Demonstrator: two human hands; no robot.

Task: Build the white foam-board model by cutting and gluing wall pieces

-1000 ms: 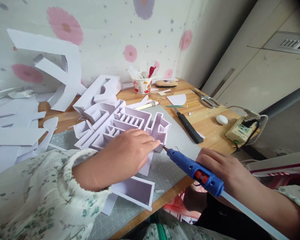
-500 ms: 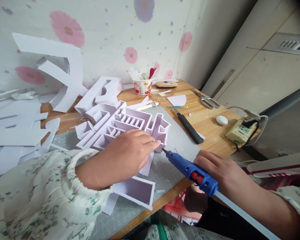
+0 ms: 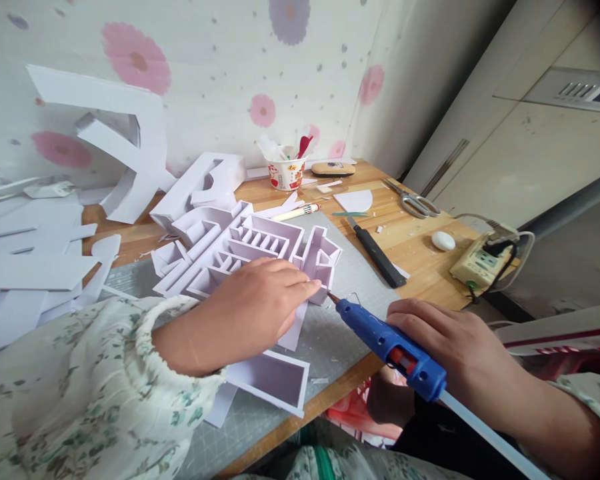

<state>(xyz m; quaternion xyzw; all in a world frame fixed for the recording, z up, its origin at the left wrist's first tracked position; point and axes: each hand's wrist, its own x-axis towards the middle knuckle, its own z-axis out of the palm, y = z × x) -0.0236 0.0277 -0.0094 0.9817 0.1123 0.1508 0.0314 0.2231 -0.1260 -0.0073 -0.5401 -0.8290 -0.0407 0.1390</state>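
My right hand (image 3: 440, 330) is wrapped round a blue hot glue gun (image 3: 375, 330), from whose back a long translucent glue stick (image 3: 487, 427) sticks out. The gun's nozzle is beside the near right corner of a white foam board model (image 3: 320, 257) with walls and small compartments. My left hand (image 3: 253, 300) lies over the model's near side, its fingers closed on the wall by that corner; the thumb is hidden. Below this hand a white open box shape (image 3: 275, 377) sits on the grey cutting mat (image 3: 350, 333).
A black utility knife (image 3: 380, 257), scissors (image 3: 417, 203), a white egg-shaped object (image 3: 443, 241) and a power strip (image 3: 480, 263) lie to the right. Behind stands a paper cup (image 3: 285, 173) with a red spoon. Large foam board pieces (image 3: 140, 147) and flat offcuts (image 3: 25, 267) fill the left.
My right hand has drawn the glue gun slightly right, so its nozzle is a little farther from the model's corner. My left hand stays on the model.
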